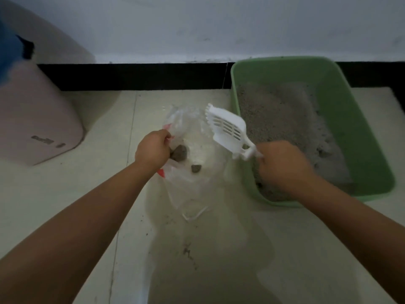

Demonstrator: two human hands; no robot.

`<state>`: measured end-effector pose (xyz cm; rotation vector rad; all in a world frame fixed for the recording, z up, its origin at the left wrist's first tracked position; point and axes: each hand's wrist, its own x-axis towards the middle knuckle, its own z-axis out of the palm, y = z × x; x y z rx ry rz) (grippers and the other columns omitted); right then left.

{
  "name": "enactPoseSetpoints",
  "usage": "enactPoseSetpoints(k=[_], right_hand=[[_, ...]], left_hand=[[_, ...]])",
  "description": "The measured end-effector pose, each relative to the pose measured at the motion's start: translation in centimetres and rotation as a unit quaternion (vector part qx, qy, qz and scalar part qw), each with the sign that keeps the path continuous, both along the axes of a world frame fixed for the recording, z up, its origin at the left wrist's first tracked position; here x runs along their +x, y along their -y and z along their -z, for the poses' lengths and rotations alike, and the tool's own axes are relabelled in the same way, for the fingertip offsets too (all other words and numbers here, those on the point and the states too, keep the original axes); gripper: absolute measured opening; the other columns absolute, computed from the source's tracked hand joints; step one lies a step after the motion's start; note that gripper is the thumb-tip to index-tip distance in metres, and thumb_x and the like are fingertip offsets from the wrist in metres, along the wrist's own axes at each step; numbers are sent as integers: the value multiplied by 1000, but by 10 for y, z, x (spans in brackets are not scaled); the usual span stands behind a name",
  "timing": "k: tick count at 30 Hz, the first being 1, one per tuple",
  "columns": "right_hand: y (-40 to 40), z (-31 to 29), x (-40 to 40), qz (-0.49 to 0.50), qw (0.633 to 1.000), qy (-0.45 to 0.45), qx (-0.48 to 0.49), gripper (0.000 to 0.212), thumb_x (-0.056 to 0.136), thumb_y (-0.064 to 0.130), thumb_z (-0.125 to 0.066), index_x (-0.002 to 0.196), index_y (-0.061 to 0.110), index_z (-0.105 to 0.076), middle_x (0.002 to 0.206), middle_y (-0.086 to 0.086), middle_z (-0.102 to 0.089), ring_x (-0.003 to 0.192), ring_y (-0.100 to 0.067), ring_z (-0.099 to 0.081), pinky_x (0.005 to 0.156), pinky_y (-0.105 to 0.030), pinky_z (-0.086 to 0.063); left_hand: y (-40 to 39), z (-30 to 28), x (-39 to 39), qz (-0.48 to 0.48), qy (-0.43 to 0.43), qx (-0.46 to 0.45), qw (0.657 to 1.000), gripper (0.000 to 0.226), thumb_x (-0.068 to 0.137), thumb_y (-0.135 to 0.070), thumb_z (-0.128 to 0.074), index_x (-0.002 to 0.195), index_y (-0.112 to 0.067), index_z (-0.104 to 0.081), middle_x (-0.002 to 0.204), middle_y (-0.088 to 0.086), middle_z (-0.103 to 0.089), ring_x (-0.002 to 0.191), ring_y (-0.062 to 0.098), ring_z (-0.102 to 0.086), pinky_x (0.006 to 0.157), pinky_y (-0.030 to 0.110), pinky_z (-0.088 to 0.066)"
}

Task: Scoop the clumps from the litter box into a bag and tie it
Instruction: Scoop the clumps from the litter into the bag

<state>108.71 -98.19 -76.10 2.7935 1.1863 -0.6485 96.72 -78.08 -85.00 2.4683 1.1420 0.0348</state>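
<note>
With your right hand gripping the scoop, keep your left hand pinching the flimsy, slippery bag at its nine-o'clock rim.

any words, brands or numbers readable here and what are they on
Pink bin: two dark marks low on its front, too blurred to read.
Clear bag: red patches at the edge held by the left hand, no letters legible.
Scoop and green litter box: no text visible.

Pale tiled floor carries green litter box, clear bag, pink bin.
</note>
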Motion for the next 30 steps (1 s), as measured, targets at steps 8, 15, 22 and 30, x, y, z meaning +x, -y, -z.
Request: enactPoseSetpoints(k=[8, 15, 22, 30], right_hand=[[85, -20, 54, 185, 979, -19, 80, 21, 91, 17, -50, 73, 7, -50, 70, -12, -51, 68, -24, -50, 46, -26, -21], [152, -25, 74, 318, 939, -106, -73, 28, 95, 28, -44, 74, 9, -48, 54, -4, -51, 44, -17, -48, 46, -22, -33], [154, -11, 90, 273, 941, -105, -169, 34, 100, 24, -24, 130, 40, -27, 58, -11, -36, 21, -14, -42, 28, -14, -29], [147, 9, 109, 245, 955, -118, -123, 53, 100, 20, -29, 149, 21, -8, 124, -37, -45, 91, -23, -62, 63, -25, -42]], left_hand=[[50, -5, 45, 260, 186, 104, 942, 32, 84, -13, -42, 85, 4, -69, 83, 20, -67, 81, 38, -63, 77, 36, -49], [109, 3, 110, 396, 221, 95, 886, 29, 72, -18, -40, 54, -2, -58, 53, 12, -54, 52, 24, -54, 63, 29, -35], [106, 19, 104, 431, 234, 97, 866, 27, 68, -17, -36, 47, -7, -50, 50, 8, -42, 61, 17, -28, 67, 30, -25], [100, 35, 94, 413, 271, 152, 856, 28, 75, -16, -38, 56, -1, -52, 59, 15, -46, 70, 25, -32, 84, 35, -33]])
